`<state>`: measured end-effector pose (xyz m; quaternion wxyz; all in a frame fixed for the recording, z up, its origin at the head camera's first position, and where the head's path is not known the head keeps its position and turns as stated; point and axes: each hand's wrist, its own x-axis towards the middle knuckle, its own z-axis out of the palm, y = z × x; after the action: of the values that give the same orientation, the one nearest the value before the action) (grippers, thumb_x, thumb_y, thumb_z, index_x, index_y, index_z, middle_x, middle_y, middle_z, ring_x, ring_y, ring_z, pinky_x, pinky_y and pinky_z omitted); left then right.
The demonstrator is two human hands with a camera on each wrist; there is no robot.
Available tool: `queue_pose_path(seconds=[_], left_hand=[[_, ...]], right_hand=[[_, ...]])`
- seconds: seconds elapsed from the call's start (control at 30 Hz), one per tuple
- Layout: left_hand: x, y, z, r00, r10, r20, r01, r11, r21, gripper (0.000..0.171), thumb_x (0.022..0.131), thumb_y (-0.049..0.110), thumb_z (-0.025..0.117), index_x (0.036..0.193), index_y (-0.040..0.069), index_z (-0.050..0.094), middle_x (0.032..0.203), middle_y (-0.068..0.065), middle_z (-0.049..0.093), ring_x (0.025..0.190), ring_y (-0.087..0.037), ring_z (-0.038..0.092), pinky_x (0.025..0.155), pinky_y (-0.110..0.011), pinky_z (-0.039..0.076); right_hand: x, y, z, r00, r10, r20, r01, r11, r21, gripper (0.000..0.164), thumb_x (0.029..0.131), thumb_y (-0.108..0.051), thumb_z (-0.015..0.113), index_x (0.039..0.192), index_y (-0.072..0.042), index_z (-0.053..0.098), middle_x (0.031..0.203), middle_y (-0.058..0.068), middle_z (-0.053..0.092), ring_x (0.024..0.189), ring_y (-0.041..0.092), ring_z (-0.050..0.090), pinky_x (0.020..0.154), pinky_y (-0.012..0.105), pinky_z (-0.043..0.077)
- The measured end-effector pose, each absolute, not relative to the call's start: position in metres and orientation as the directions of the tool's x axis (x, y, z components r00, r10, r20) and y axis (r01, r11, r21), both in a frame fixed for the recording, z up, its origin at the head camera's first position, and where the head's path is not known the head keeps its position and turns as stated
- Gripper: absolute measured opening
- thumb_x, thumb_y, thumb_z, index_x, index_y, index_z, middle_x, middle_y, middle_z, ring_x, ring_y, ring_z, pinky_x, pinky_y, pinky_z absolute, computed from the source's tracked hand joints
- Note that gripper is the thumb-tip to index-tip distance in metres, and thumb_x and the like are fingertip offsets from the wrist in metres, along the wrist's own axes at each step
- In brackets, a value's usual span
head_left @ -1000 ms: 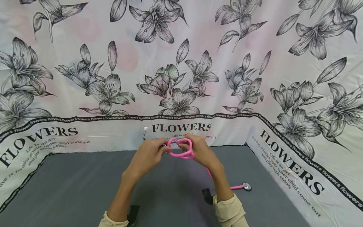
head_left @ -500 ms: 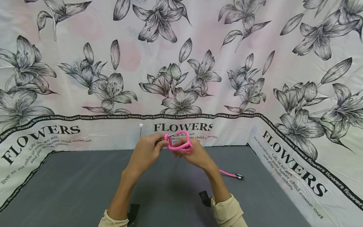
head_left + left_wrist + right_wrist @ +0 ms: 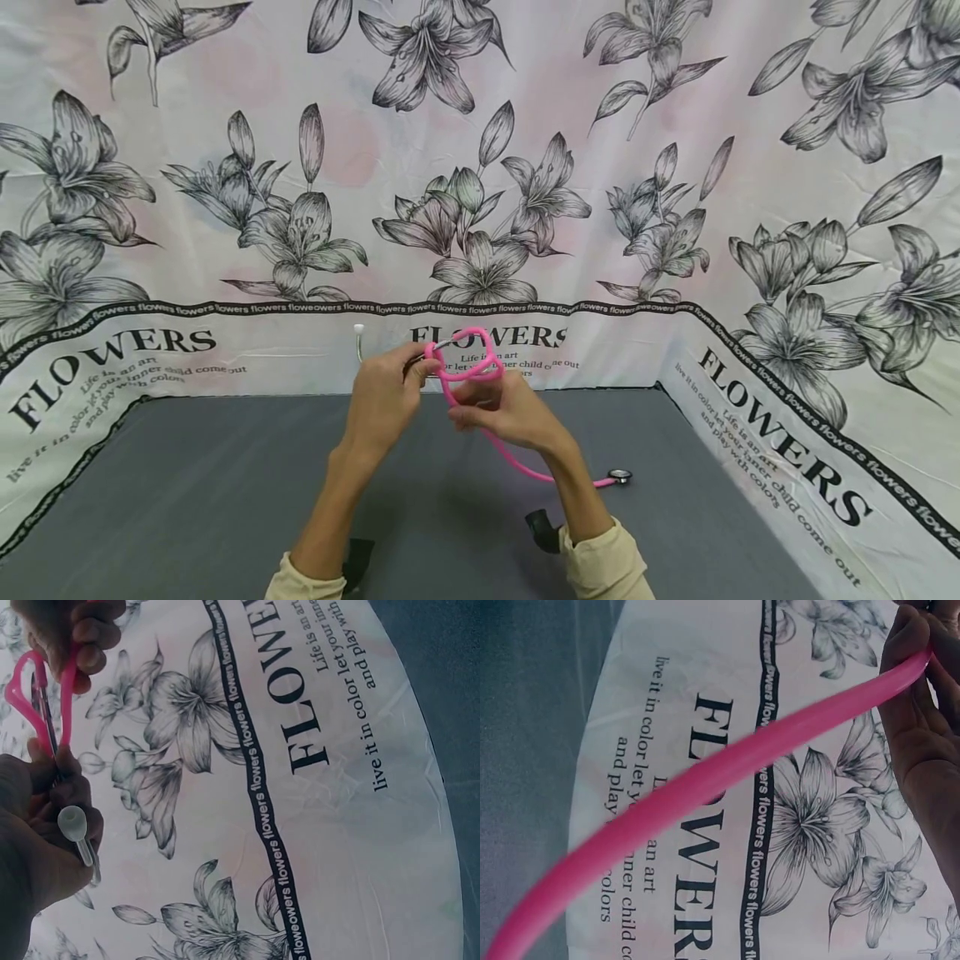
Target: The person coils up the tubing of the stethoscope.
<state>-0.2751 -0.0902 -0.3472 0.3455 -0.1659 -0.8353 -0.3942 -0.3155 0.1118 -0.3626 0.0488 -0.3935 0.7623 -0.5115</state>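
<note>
A pink stethoscope point(image 3: 516, 463) hangs between both hands above the grey table. My left hand point(image 3: 384, 398) pinches its metal ear tubes near the pink tubing; a white eartip point(image 3: 359, 330) sticks up beyond the knuckles. In the left wrist view that eartip point(image 3: 73, 823) shows beside the curled fingers. The tubing makes a loop point(image 3: 492, 343) between the hands. My right hand point(image 3: 513, 414), lower and to the right, holds the tubing with thumb and fingers. In the right wrist view the pink tube point(image 3: 705, 780) runs from the fingers across the frame. The round metal chest piece point(image 3: 620, 476) hangs at the right.
The grey table point(image 3: 225, 483) spreads below the hands. A flower-printed cloth point(image 3: 300, 350) rises behind and along both sides. Dark straps point(image 3: 543, 531) sit near the cream sleeves point(image 3: 606, 560).
The tubing loop has risen and tilted. My right hand has dropped below it and now holds the tubing lower down. The chest piece has swung left; the eartip has shifted left and up.
</note>
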Motion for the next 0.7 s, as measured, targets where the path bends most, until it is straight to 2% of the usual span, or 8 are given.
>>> queue_pose_path(seconds=[0.13, 0.3, 0.47, 0.6, 0.7], left_hand=[[-0.277, -0.089, -0.349, -0.675, -0.041, 0.737, 0.528, 0.672, 0.520, 0.016, 0.096, 0.018, 0.073, 0.098, 0.003, 0.077, 0.072, -0.007, 0.071, 0.058, -0.010, 0.049, 0.055, -0.022, 0.039], [-0.279, -0.089, -0.352, -0.643, -0.105, 0.758, 0.462, 0.737, 0.494, 0.020, 0.095, 0.021, 0.074, 0.098, 0.002, 0.076, 0.067, -0.007, 0.065, 0.055, -0.014, 0.046, 0.053, -0.027, 0.038], [-0.279, -0.089, -0.351, -0.619, -0.132, 0.774, 0.429, 0.769, 0.473, 0.024, 0.096, 0.024, 0.073, 0.101, 0.001, 0.076, 0.074, -0.011, 0.073, 0.056, -0.019, 0.054, 0.054, -0.033, 0.044], [-0.280, -0.090, -0.353, -0.591, -0.107, 0.799, 0.406, 0.817, 0.410, 0.025, 0.095, 0.025, 0.073, 0.101, 0.001, 0.077, 0.079, -0.012, 0.076, 0.058, -0.025, 0.063, 0.053, -0.038, 0.051], [-0.282, -0.092, -0.355, -0.566, -0.062, 0.822, 0.389, 0.859, 0.332, 0.026, 0.094, 0.027, 0.074, 0.097, 0.001, 0.077, 0.080, -0.013, 0.077, 0.061, -0.030, 0.067, 0.056, -0.041, 0.055]], right_hand=[[-0.313, 0.109, -0.362, -0.650, -0.684, 0.330, -0.567, 0.147, -0.811, 0.013, 0.095, -0.004, 0.075, 0.105, 0.004, 0.074, 0.093, 0.026, 0.076, 0.079, 0.041, 0.077, 0.074, 0.042, 0.065], [-0.310, 0.106, -0.360, -0.614, -0.722, 0.320, -0.596, 0.158, -0.787, 0.012, 0.095, -0.006, 0.076, 0.104, 0.000, 0.072, 0.089, 0.019, 0.076, 0.075, 0.023, 0.076, 0.074, 0.034, 0.065], [-0.303, 0.107, -0.354, -0.584, -0.748, 0.314, -0.647, 0.197, -0.737, 0.012, 0.094, -0.004, 0.077, 0.104, -0.003, 0.071, 0.083, 0.016, 0.075, 0.066, 0.007, 0.069, 0.066, 0.030, 0.064], [-0.297, 0.106, -0.348, -0.577, -0.735, 0.356, -0.726, 0.261, -0.637, 0.011, 0.091, -0.005, 0.079, 0.100, -0.005, 0.071, 0.079, 0.010, 0.074, 0.064, 0.001, 0.063, 0.063, 0.023, 0.059], [-0.291, 0.103, -0.344, -0.551, -0.707, 0.442, -0.807, 0.319, -0.497, 0.009, 0.091, -0.004, 0.079, 0.098, -0.005, 0.072, 0.079, 0.004, 0.071, 0.065, 0.002, 0.056, 0.061, 0.019, 0.053]])
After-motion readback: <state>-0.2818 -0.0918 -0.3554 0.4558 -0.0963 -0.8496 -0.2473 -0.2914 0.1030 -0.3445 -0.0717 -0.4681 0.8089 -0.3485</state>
